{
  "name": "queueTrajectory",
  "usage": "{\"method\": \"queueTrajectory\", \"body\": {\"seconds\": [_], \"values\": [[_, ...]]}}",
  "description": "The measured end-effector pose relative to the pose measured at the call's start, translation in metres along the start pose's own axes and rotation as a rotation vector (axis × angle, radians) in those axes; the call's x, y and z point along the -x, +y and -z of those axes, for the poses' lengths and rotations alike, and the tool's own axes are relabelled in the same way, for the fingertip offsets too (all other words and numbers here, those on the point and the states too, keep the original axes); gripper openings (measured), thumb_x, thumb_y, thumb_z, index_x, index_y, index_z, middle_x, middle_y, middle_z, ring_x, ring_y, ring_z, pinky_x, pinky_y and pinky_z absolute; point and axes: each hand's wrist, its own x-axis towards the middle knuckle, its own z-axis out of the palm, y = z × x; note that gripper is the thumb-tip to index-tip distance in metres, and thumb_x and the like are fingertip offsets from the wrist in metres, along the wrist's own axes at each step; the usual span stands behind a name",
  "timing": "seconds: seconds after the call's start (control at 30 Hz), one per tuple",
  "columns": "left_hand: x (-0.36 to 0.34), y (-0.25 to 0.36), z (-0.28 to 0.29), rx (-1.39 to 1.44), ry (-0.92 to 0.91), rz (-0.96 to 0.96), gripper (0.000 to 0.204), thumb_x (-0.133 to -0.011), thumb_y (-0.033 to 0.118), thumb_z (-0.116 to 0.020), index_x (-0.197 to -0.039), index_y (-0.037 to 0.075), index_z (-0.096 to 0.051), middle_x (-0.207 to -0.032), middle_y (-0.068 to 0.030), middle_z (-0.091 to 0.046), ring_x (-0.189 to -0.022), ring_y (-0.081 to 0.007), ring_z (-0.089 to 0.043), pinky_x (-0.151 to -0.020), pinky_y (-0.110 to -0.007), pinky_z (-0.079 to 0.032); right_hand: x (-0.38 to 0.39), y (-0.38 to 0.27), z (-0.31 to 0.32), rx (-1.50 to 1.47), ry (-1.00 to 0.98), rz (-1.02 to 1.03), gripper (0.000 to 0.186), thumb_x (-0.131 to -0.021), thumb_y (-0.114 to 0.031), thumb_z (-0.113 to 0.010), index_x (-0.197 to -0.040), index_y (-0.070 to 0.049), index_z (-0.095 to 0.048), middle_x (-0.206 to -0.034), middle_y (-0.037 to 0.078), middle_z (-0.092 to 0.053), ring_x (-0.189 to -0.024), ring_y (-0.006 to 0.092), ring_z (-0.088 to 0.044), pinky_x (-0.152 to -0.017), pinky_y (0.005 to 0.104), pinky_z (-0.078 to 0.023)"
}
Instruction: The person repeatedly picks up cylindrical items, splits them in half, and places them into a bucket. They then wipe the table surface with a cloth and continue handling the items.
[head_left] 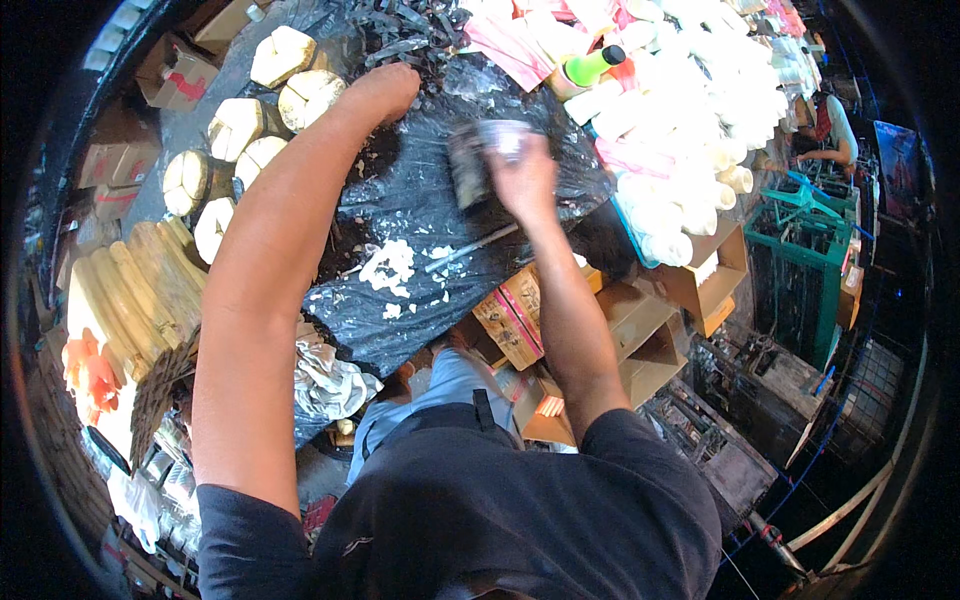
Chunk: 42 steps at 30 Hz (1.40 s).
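Note:
My left hand reaches to the far side of the table covered with black plastic sheet. Its fingers are curled closed beside a heap of dark, shiny strips; what they hold, if anything, is hidden. Over the middle of the sheet, my right hand grips a dark can-like object with a shiny, pale top, smeared by motion. White crumbled flakes lie on the sheet nearer me. A thin metal rod rests to their right.
Round and many-sided cream blocks stand at the left, above long yellowish pieces. A heap of white cylinders and a green bottle fill the far right. Cardboard boxes sit below the table edge. Another person is at far right.

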Motion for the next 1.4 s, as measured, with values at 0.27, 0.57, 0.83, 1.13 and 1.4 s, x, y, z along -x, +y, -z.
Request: {"method": "queueTrajectory", "body": {"seconds": [0.27, 0.57, 0.83, 1.13, 1.4], "values": [[-0.009, 0.012, -0.005, -0.064, -0.018, -0.03, 0.032, -0.093, 0.001, -0.06, -0.124, -0.005, -0.07, -0.132, -0.0259, -0.069, -0.119, -0.0439, -0.07, -0.101, -0.051, -0.057, -0.054, 0.027, -0.011, -0.046, 0.362, -0.336, 0.057, -0.083, -0.029, -0.083, -0.115, 0.013, -0.062, -0.11, 0.036, -0.072, -0.108, 0.0513, -0.071, -0.098, 0.0538, -0.055], [-0.007, 0.004, -0.008, -0.039, -0.079, 0.043, 0.031, -0.094, 0.003, -0.06, -0.123, -0.004, -0.07, -0.131, -0.0255, -0.069, -0.118, -0.0433, -0.07, -0.1, -0.051, -0.058, -0.055, -0.011, -0.022, -0.081, 0.353, -0.302, 0.047, -0.087, -0.017, -0.077, -0.115, 0.013, -0.054, -0.105, 0.037, -0.071, -0.102, 0.0541, -0.071, -0.096, 0.0561, -0.055], [-0.016, -0.001, -0.01, -0.031, -0.133, 0.032, 0.027, -0.091, 0.0, -0.064, -0.114, -0.004, -0.077, -0.125, -0.0271, -0.073, -0.114, -0.0422, -0.073, -0.097, -0.05, -0.06, -0.071, -0.017, -0.031, -0.185, 0.451, -0.332, 0.045, -0.088, -0.013, -0.074, -0.12, 0.009, -0.051, -0.106, 0.037, -0.07, -0.104, 0.0546, -0.07, -0.095, 0.0576, -0.054], [-0.02, 0.012, 0.023, -0.09, -0.206, 0.04, 0.026, -0.082, 0.0, -0.072, -0.107, -0.002, -0.08, -0.117, -0.0257, -0.075, -0.112, -0.0393, -0.074, -0.095, -0.047, -0.06, -0.085, 0.0, -0.032, -0.093, 0.27, -0.189, 0.045, -0.085, -0.018, -0.079, -0.118, 0.005, -0.058, -0.109, 0.035, -0.072, -0.106, 0.0515, -0.071, -0.096, 0.0559, -0.056], [-0.05, -0.007, 0.012, -0.1, -0.124, 0.15, 0.025, -0.072, 0.004, -0.079, -0.097, 0.002, -0.082, -0.109, -0.0266, -0.076, -0.105, -0.0407, -0.076, -0.086, -0.047, -0.061, -0.079, -0.009, -0.043, -0.214, 0.188, -0.193, 0.053, -0.086, -0.024, -0.081, -0.121, 0.005, -0.053, -0.111, 0.037, -0.071, -0.109, 0.0521, -0.07, -0.097, 0.0572, -0.054]]}}
